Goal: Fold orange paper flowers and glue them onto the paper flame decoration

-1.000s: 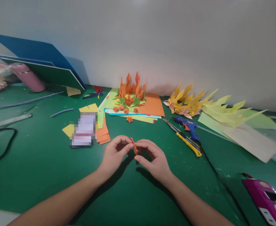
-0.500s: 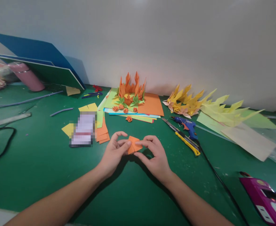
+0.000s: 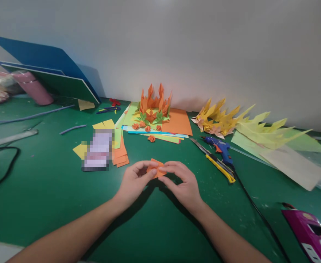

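Two hands meet at one piece of orange paper [image 3: 160, 174], mid-view above the green table [image 3: 155, 226]; I judge it is held from both sides for steadiness. Left hand [image 3: 131, 180]: I have thumb and forefinger pinched on the paper's left part, no gap beyond its thickness. Right hand [image 3: 184, 182]: loosely curved, space showing between thumb and fingers; one fingertip on the paper's right part, thumb tip at its lower edge. Whether that thumb presses, I cannot tell. Outward, left: orange squares [image 3: 120, 160] beside the phone [image 3: 99, 149], likely put within reach. Ahead: one loose rosette [image 3: 151, 138] before the paper stack [image 3: 181, 120], which bears an orange crown [image 3: 143, 104]. Right: yellow cutter [image 3: 220, 169] beside the blue glue gun [image 3: 223, 149], handle toward me, presumably for easy pickup.
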The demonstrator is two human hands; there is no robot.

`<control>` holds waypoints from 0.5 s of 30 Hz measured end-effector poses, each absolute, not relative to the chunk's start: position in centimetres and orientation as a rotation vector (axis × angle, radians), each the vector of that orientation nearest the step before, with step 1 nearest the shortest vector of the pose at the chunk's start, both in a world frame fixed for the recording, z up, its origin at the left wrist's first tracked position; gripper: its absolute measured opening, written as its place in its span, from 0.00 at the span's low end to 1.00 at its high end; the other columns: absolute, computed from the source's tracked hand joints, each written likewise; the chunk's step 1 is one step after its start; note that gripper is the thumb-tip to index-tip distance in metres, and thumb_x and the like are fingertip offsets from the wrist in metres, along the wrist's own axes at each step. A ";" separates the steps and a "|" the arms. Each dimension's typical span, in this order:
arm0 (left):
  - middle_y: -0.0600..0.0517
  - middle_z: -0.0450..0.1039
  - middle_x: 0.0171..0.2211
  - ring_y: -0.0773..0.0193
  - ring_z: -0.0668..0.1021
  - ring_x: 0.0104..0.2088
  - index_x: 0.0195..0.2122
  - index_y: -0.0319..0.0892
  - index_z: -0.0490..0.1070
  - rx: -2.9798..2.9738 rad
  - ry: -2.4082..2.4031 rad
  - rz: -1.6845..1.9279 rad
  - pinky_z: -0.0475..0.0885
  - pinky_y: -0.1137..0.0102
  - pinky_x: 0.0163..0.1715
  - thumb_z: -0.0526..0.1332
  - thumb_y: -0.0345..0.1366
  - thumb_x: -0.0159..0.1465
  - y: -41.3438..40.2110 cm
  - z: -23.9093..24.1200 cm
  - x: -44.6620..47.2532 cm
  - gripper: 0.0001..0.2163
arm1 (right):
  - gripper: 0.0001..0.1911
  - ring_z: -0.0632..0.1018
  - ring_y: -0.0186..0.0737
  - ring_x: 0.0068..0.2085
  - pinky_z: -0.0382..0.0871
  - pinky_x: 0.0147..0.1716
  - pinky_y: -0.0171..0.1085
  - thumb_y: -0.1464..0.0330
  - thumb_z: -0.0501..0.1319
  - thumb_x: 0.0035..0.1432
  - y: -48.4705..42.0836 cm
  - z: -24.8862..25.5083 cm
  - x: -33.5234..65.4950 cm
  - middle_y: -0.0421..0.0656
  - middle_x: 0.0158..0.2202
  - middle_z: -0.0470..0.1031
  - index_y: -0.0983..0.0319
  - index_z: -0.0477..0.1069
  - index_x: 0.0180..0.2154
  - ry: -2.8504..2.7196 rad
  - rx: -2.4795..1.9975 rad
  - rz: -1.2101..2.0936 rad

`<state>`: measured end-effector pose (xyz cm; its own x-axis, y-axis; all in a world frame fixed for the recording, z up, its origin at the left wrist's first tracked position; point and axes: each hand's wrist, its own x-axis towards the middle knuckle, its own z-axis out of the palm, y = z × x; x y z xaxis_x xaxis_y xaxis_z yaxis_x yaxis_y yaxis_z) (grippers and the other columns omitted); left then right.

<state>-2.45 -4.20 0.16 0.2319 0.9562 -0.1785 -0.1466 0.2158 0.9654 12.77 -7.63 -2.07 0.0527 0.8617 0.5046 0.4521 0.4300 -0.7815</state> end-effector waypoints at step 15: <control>0.49 0.80 0.33 0.61 0.80 0.33 0.26 0.43 0.78 1.253 0.999 1.016 0.76 0.66 0.37 0.68 0.34 0.48 -4.6 0.2 -2.3 0.05 | 0.03 0.75 0.38 0.31 0.71 0.33 0.37 0.68 0.61 0.53 -7.8 -1.8 12.4 0.41 0.28 0.76 0.60 0.71 0.27 -1.318 -1.277 0.620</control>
<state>-2.28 -4.62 0.23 0.2549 0.9664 -0.0317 -0.0480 0.0453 0.9978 12.37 -7.75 -1.79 0.2326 0.9078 0.3489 0.3102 0.2708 -0.9113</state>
